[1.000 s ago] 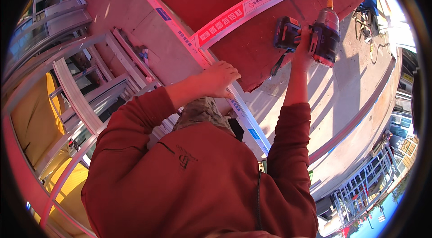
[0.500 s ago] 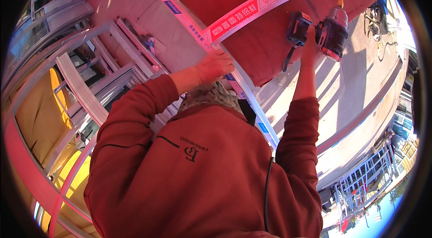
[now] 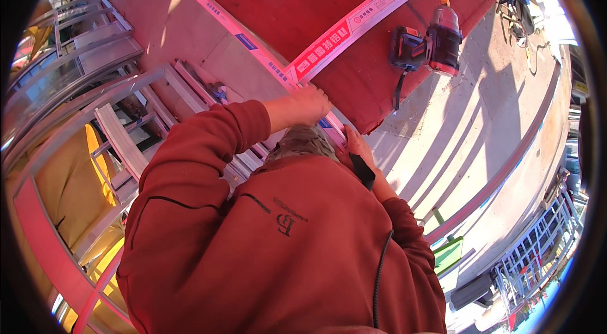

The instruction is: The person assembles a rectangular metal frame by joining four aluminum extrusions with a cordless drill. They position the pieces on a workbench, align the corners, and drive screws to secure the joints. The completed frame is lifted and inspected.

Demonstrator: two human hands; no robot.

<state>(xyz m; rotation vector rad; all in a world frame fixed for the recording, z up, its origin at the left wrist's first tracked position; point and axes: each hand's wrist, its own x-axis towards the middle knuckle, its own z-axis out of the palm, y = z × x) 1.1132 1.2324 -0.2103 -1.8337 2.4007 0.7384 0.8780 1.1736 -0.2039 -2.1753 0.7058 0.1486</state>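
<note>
My left hand (image 3: 308, 105) is closed over a film-wrapped aluminium profile (image 3: 260, 56), just below the corner where a second wrapped profile (image 3: 370, 13) meets it. Lower down the same length, my right hand (image 3: 359, 147) curls against its edge, close to my body. A black flap or strap (image 3: 362, 171) lies across that hand and partly hides it. The cordless drill (image 3: 444, 40) rests on the red-covered surface (image 3: 379, 91) to the right, with a yellow-collared bit pointing away. Its battery end and a dangling wrist strap face left. Neither hand touches it.
Metal frames (image 3: 120, 144) are stacked at my left, over yellow material (image 3: 69, 176). A tangle of cables (image 3: 520, 18) lies on the floor at the far right. A long rail (image 3: 506, 170) crosses the right side, with a blue-grey metal rack (image 3: 534, 252) beyond it.
My right hand has let go of the drill, left it on the red surface and drawn back to the profile near my body. The left hand remains by the corner.
</note>
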